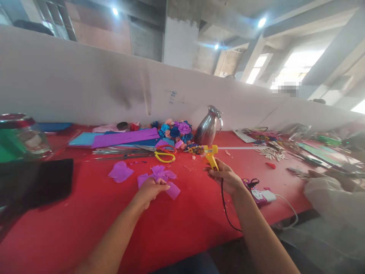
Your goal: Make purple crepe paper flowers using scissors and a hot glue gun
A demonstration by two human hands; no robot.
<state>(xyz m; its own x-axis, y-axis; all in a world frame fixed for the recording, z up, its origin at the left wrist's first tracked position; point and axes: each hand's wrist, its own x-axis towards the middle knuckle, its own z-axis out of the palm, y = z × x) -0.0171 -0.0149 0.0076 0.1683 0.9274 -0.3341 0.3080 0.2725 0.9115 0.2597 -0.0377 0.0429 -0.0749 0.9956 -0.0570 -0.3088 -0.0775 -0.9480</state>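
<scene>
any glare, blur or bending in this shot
Head view, top: windows glare white, ceiling lights flare bluish; head view, left edge: the jar looks smeared and stretched; head view, middle: the glue gun in the right hand looks clearer.

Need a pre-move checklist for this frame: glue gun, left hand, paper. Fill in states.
1. Glue gun in right hand: ok, held by the handle.
2. Glue stick loaded: ok, a long length sticks out the back.
3. Left hand at the purple paper pieces: ok; firm pinch, cannot tell.
4. Nozzle apart from left hand: ok.
5. Space around nozzle: not ok, I'd say; scissors and paper flowers lie close by.
6. Glue hot: cannot tell.
</scene>
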